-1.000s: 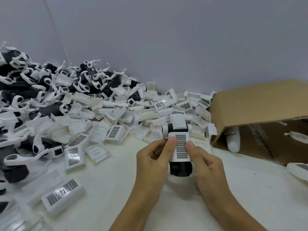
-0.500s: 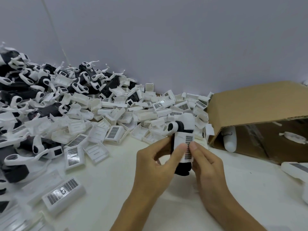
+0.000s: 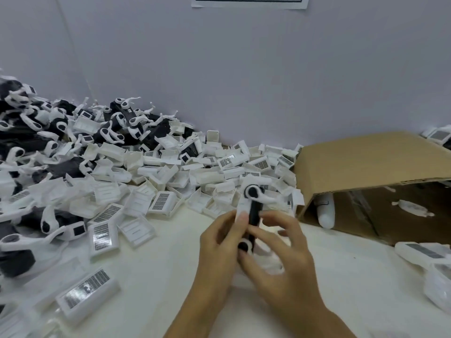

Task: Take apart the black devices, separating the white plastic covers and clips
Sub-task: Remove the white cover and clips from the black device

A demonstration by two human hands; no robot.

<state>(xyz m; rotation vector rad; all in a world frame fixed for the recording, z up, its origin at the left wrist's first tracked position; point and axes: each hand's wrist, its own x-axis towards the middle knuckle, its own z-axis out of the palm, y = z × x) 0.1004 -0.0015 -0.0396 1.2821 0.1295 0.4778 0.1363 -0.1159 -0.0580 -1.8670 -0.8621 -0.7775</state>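
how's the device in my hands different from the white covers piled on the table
The device is held upright by both hands; the covers lie loose in a heap. The device is a narrow black body with white parts attached; the covers are flat white shells, several with barcode labels. Both include white plastic.

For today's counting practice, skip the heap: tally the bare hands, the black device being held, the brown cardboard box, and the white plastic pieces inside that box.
Bare hands: 2, left hand, right hand
Black device, held: 1
Brown cardboard box: 1
White plastic pieces inside box: 2, rounded piece, clip
Total: 6
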